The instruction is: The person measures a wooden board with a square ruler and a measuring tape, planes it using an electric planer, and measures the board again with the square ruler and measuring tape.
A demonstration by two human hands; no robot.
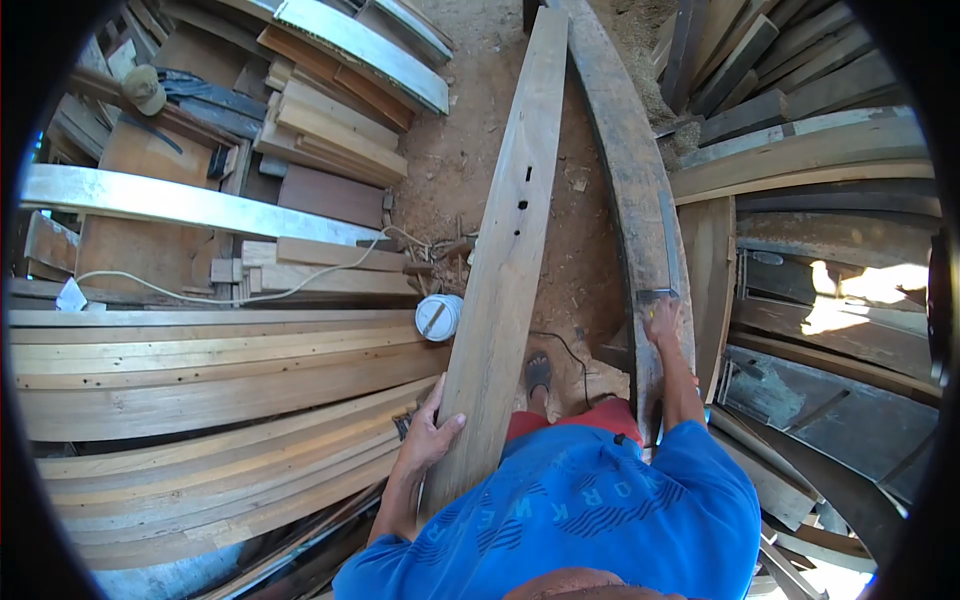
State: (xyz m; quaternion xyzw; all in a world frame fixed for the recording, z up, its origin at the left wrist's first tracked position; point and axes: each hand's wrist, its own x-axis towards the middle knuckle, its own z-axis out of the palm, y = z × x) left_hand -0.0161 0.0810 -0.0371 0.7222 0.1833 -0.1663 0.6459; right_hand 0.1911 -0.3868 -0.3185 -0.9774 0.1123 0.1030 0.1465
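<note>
A long wooden plank [500, 260] with several small dark holes runs away from me, its near end beside my body. My left hand [432, 432] grips the plank's left edge near that end, thumb on the upper face and fingers along the side. To the right lies a thick worn wooden beam [640, 190]. On the beam my right hand [662, 322] is closed on a metal carpenter's square [668, 240], at its short crosspiece. The square's long blade points away from me along the beam's right side.
A white bucket [438, 317] with a stick across it stands left of the plank. Stacked boards [220, 370] fill the left side, with a cap [144, 90] farther back. More timber [810, 150] lies at right. A dark cord [575, 355] crosses the dirt floor.
</note>
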